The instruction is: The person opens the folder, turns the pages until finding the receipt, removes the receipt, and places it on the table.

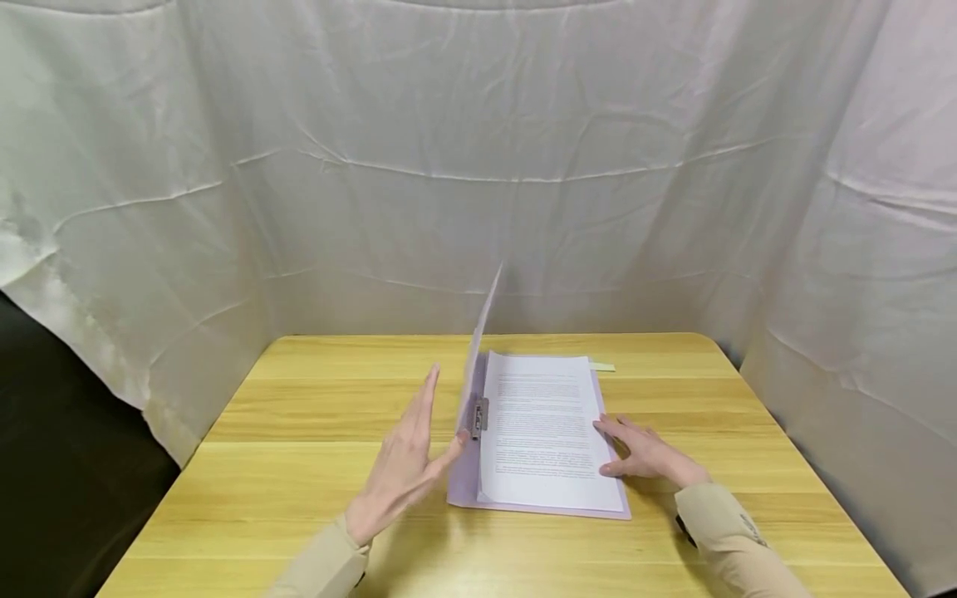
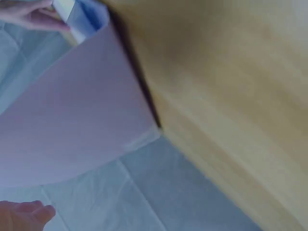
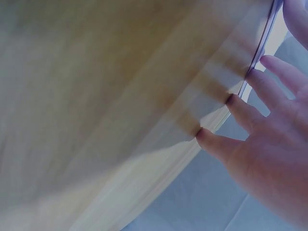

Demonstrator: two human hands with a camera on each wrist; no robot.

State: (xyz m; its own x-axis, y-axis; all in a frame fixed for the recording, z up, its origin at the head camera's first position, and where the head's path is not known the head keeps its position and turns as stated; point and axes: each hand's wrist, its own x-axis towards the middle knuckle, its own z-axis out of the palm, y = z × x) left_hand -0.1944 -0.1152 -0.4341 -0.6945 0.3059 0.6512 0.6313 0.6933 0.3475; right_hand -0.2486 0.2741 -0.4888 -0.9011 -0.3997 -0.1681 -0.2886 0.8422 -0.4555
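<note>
A light purple clip folder (image 1: 465, 482) lies on the table, its cover (image 1: 478, 340) standing nearly upright along the left side. A metal clip (image 1: 479, 418) sits at the left edge of a stack of printed paper (image 1: 549, 432) inside. My left hand (image 1: 404, 457) is just left of the cover, fingers straight and thumb towards its lower part; whether the thumb touches it I cannot tell. On the right, my right hand (image 1: 646, 453) rests with spread fingers at the folder's right edge. Its fingertips (image 3: 231, 99) touch the tabletop along that edge.
A small pale yellow strip (image 1: 602, 366) sticks out past the folder's upper right corner. The wooden table (image 1: 321, 399) has rounded back corners. Grey-white cloth (image 1: 478, 166) hangs behind it and on both sides, with a dark area (image 1: 60, 465) at the far left.
</note>
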